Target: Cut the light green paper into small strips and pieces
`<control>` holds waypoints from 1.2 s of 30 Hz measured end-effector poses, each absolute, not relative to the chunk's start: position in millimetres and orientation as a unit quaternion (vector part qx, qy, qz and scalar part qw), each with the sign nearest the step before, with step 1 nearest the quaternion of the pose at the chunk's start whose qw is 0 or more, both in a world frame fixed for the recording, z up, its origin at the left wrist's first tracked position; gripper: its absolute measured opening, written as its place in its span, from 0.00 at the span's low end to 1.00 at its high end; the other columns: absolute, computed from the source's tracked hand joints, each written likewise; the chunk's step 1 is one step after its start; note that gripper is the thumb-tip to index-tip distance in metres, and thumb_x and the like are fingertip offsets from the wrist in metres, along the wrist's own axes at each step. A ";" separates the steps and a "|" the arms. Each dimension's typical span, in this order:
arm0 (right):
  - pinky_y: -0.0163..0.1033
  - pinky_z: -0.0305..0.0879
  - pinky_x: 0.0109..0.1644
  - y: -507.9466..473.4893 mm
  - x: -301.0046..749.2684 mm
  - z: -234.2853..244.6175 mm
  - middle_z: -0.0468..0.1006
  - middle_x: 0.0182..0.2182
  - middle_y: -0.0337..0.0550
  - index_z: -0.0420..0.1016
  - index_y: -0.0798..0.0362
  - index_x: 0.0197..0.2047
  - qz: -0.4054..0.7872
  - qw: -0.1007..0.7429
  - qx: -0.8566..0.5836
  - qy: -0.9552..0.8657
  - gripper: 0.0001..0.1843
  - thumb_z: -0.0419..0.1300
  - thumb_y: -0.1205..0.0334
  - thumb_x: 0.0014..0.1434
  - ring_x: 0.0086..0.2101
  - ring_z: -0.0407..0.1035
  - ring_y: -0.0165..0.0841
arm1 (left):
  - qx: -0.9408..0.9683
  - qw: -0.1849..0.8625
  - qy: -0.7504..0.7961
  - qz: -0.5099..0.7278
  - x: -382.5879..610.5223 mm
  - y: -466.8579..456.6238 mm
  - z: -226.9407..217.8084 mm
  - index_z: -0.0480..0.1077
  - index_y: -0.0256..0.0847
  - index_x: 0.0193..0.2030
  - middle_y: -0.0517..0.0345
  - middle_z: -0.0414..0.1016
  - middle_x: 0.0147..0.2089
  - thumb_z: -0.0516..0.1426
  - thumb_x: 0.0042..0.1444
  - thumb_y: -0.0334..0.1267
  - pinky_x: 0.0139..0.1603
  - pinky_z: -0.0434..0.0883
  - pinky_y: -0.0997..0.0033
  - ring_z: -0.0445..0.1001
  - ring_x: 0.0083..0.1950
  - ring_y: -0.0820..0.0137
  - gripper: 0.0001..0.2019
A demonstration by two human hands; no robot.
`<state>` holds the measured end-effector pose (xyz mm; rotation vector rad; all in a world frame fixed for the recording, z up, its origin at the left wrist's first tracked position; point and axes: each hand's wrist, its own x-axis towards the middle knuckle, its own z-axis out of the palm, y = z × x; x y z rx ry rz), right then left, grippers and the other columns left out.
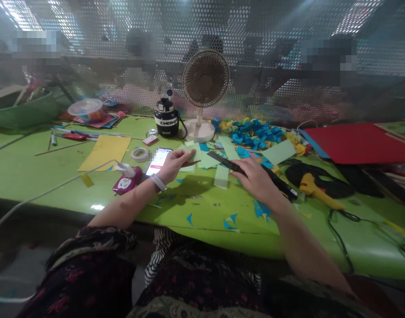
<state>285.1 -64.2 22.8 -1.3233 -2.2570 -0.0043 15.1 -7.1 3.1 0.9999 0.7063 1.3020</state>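
Observation:
My left hand (pixel 178 162) is closed in a pinch at a light green paper piece (pixel 196 152). A thin brownish sliver, too small to name, sticks out below its fingertips. My right hand (pixel 254 176) is wrapped round a long black tool (pixel 222 160), whose flat, blade-like end points left toward the paper. The rest of its grip is hidden by my fingers. Under and between my hands lie light green paper strips (pixel 221 176). A lit phone (pixel 158 161) rests by my left wrist.
Behind my hands stand a fan (pixel 205 79) and a black bottle (pixel 167 123). Blue and yellow paper scraps (pixel 255 133) are heaped beyond my right hand. A yellow glue gun (pixel 322 192) lies right; a purple plug adapter (pixel 127 182), tape roll (pixel 139 154) and yellow sheet (pixel 106 152) lie left.

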 end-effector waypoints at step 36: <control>0.58 0.67 0.56 -68.2 274.9 18.0 0.73 0.47 0.58 0.68 0.54 0.62 -0.032 0.200 -0.427 -0.881 0.21 0.50 0.62 0.68 0.50 0.68 0.50 | 0.492 0.617 0.375 0.486 20.8 -15.4 -5.5 0.70 0.36 0.21 0.60 0.74 0.26 0.72 0.39 0.51 0.41 0.77 0.68 0.74 0.30 0.75 0.22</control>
